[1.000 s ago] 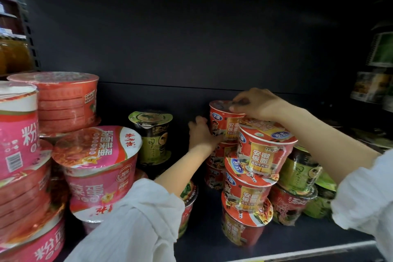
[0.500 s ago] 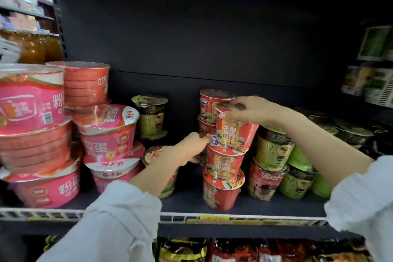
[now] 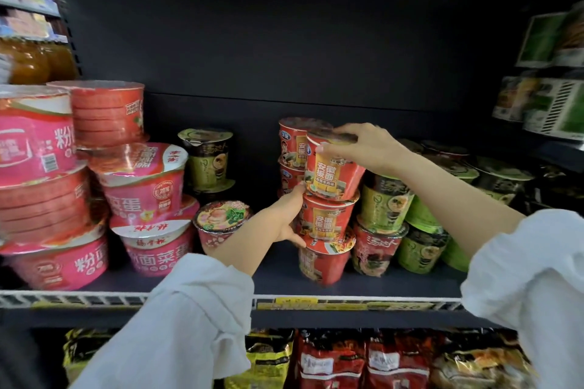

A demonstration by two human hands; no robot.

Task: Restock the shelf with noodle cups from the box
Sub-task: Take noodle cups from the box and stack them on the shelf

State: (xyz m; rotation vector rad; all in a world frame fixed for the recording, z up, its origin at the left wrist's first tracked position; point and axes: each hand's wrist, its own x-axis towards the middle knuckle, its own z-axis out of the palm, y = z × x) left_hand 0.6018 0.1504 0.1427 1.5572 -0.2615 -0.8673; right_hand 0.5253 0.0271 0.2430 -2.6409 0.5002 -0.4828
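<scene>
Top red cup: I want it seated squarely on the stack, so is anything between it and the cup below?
Nothing visible. The top red cup, held by the right hand, already rests on the middle red cup, which the left hand steadies.

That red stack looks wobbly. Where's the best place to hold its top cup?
Grip the top cup at its wide rim, from above and the right, as the right hand does; green cups crowd its tapered side.

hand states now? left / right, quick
Left hand: open, fingers against the side of the middle red noodle cup in the stack.
Right hand: gripping the top red noodle cup by its rim.
</scene>
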